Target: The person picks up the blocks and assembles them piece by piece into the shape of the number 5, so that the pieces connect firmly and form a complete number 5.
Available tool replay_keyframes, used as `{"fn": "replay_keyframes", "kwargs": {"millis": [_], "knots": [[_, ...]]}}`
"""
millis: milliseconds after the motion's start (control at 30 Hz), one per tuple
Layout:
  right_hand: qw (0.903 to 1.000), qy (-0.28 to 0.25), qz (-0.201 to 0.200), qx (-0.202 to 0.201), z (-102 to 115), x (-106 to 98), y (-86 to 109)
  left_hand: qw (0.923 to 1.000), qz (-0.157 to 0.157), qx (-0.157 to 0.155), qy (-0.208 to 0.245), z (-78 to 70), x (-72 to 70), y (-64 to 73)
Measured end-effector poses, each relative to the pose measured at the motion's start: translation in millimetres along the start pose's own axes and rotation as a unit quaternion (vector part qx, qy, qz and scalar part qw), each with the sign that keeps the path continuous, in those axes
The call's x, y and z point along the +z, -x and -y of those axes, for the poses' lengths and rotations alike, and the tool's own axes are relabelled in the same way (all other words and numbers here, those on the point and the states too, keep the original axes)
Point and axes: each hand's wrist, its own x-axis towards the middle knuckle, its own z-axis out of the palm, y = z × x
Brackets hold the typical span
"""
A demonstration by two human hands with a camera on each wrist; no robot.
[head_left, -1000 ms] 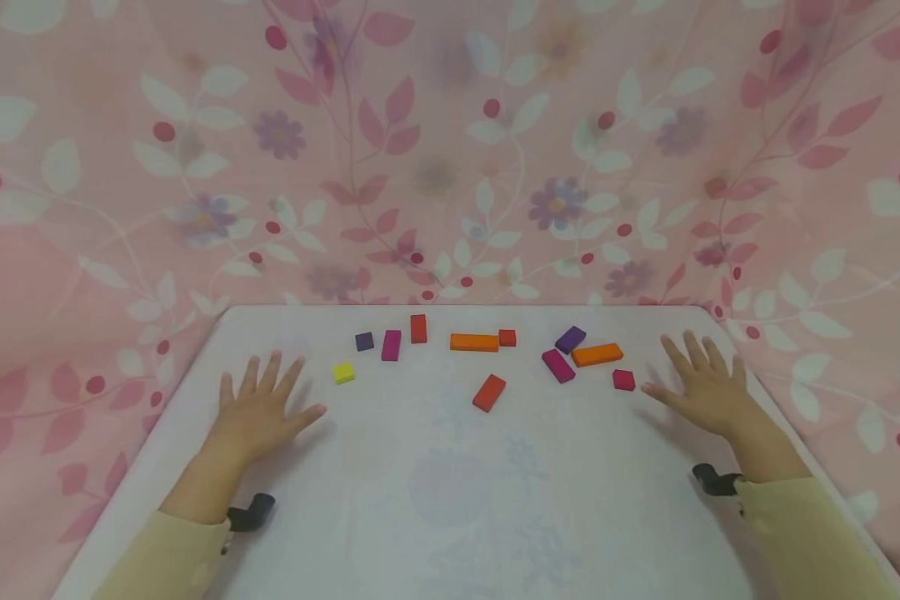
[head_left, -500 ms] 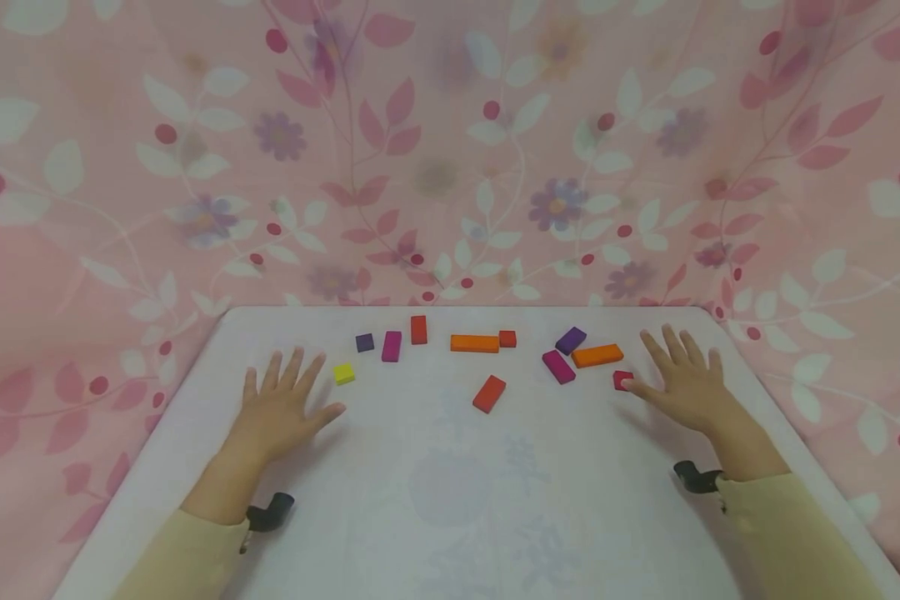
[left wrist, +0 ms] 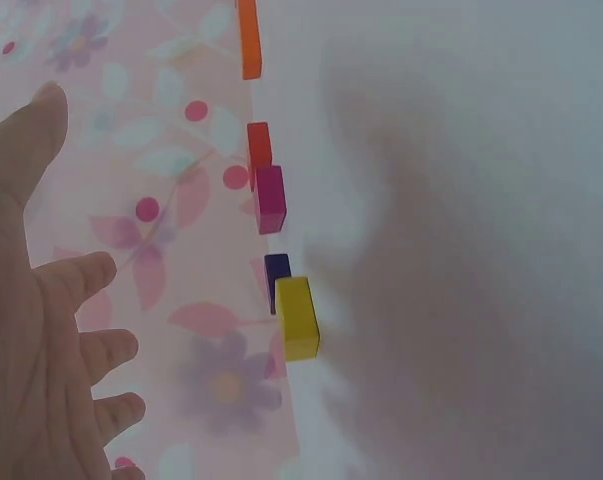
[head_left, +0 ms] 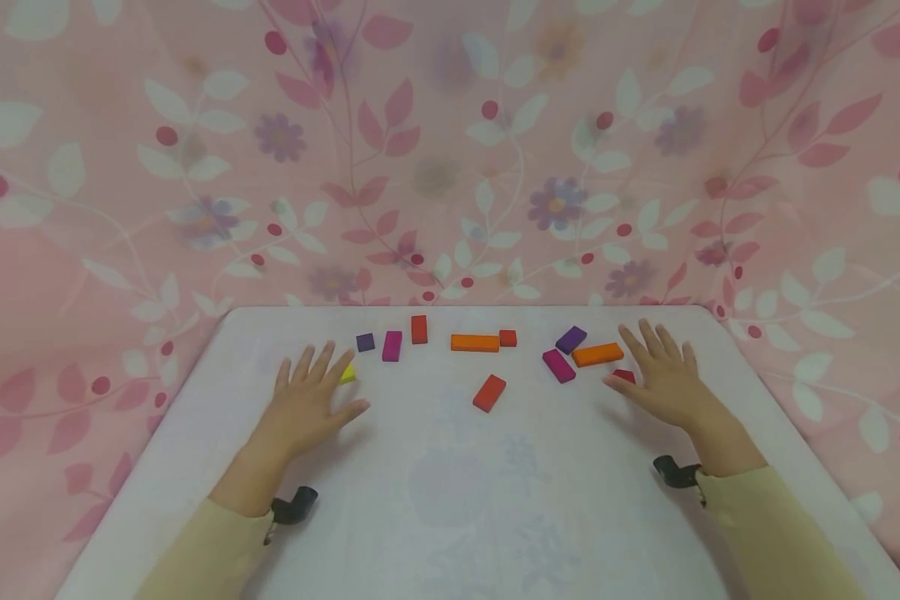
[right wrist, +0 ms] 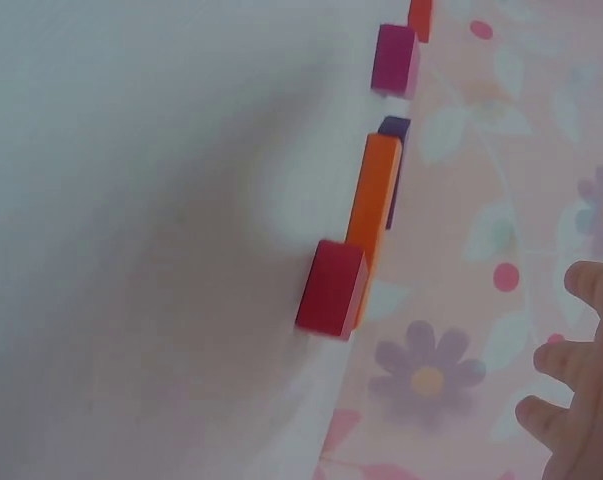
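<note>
A left hand [head_left: 307,412] and a right hand [head_left: 667,387], fingers spread, holding nothing, hover over a white table [head_left: 435,567]. The left partly hides a yellow block [left wrist: 299,320]; the right, a red block [right wrist: 331,290]. Slightly farther, nearer the right, an orange bar [head_left: 597,355] lies roughly left-to-right.

Here's the left hand [head_left: 307,417], palm down above the left side of the tabletop [head_left: 450,450], fingers fanned toward the far edge, thumb stretched out toward the middle. Across from it, the right hand [head_left: 667,387] mirrors the pose (a touch nearer the far edge, this one), its thumb angled inward too. Both wrists are bare, and both forearms slant inward over the left and right edges, wrapped in pale khaki sleeves [head_left: 783,537].
</note>
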Motion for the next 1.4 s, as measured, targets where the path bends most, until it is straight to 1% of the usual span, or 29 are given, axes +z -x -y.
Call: {"fn": "replay_keyframes", "kwargs": {"millis": [267, 400, 567, 767, 1067, 1300, 1400], "knots": [[0.9993, -0.029, -0.002, -0.024, 17, 4, -7.9, 0.9995, -0.014, 0.024, 0.012, -11.3, 2.2, -9.7], [0.9986, -0.04, -0.003, -0.033, 23, 5, -11.6, 0.9992, -0.016, 0.029, 0.021, -15.8, 3.7, -13.7], [0.9977, -0.049, -0.011, -0.045, 30, 7, -19.0, 0.9985, -0.027, 0.037, 0.03, -20.0, 8.9, -21.5], [0.9972, -0.056, -0.012, -0.048, 42, 11, -27.2, 0.9976, -0.028, 0.047, 0.042, -26.9, 12.9, -30.2], [0.9965, -0.07, 0.0, -0.046, 53, 16, -31.8, 0.9955, -0.039, 0.066, 0.055, -37.8, 18.7, -42.0], [0.9947, -0.072, -0.016, -0.071, 67, 16, -41.1, 0.9932, -0.047, 0.072, 0.078, -46.8, 17.0, -50.7], [0.9937, -0.075, -0.019, -0.081, 73, 16, -45.2, 0.9932, -0.047, 0.072, 0.078, -49.5, 16.2, -54.6]]}}
